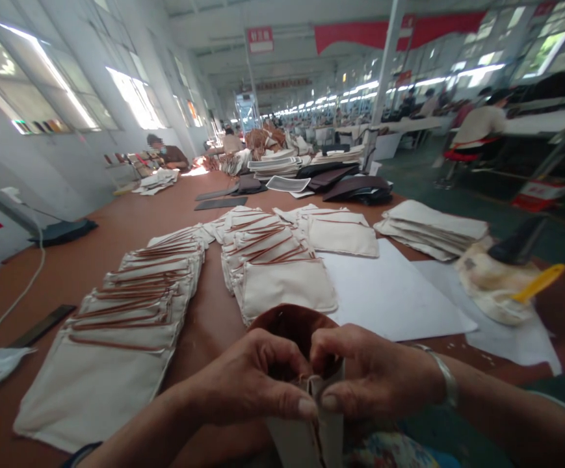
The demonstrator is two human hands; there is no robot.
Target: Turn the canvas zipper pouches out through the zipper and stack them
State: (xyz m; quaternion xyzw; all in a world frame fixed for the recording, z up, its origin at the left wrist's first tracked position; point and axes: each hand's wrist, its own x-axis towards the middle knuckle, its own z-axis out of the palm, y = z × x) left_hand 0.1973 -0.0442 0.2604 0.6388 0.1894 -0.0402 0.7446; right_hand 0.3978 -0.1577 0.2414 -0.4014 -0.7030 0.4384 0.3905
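Observation:
At the table's near edge, a cream fabric pouch piece [287, 432] with a brown inside is pinched between both hands. My left hand [257, 377] is closed, thumb and forefinger gripping the left side of its seam. Just beside it, my right hand [365, 370] pinches the right side of the same seam, and the thumbs nearly meet. Behind the hands, the curved brown inner side [287, 317] shows. Overlapping cream fabric pouches with brown edging [287, 286] lie right in front of the hands. The lower part of the held piece runs out of the picture.
A long row of cream pouches [101, 377] lies at left. White paper [384, 292] covers the table at right, with a stained tub and yellow-handled brush [538, 284]. Dark pieces [355, 185] lie further back. A co-worker [168, 155] sits at the far left.

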